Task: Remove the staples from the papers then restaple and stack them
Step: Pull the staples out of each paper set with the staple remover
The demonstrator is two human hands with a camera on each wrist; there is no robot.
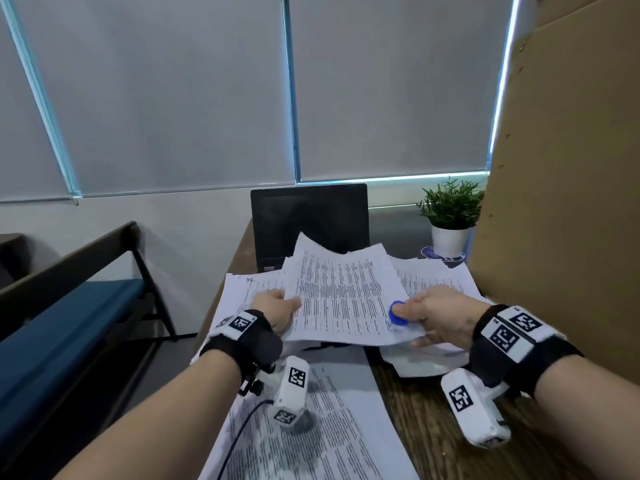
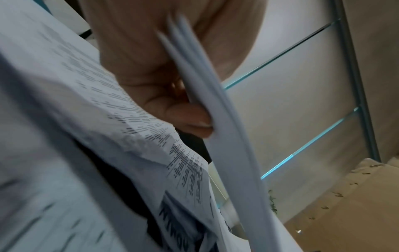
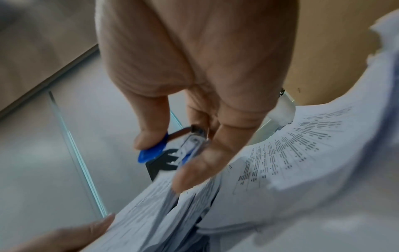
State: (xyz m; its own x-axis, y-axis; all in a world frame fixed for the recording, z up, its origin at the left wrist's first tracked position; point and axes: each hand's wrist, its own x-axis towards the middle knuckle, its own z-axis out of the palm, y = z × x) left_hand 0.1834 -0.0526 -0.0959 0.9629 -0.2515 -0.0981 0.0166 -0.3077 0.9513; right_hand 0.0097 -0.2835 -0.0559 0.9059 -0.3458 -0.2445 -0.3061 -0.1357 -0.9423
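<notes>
A sheaf of printed papers [image 1: 346, 299] is held up above the desk, tilted toward me. My left hand [image 1: 277, 306] pinches its left edge, thumb on top; in the left wrist view the fingers [image 2: 183, 119] curl against the sheaf's edge [image 2: 226, 136]. My right hand [image 1: 429, 317] grips a small blue stapler [image 1: 396, 315] at the sheaf's lower right corner. In the right wrist view the thumb lies on the stapler's blue top [image 3: 151, 153] and a finger [image 3: 194, 170] runs under its metal body. Whether the corner sits between the stapler's jaws is hidden.
More printed sheets [image 1: 311, 427] cover the wooden desk [image 1: 426, 410] in front of me and under the held sheaf. Behind stand a dark laptop [image 1: 308, 220] and a potted plant [image 1: 450, 216]. A cardboard wall [image 1: 561, 168] rises on the right; a blue bench [image 1: 69, 306] is on the left.
</notes>
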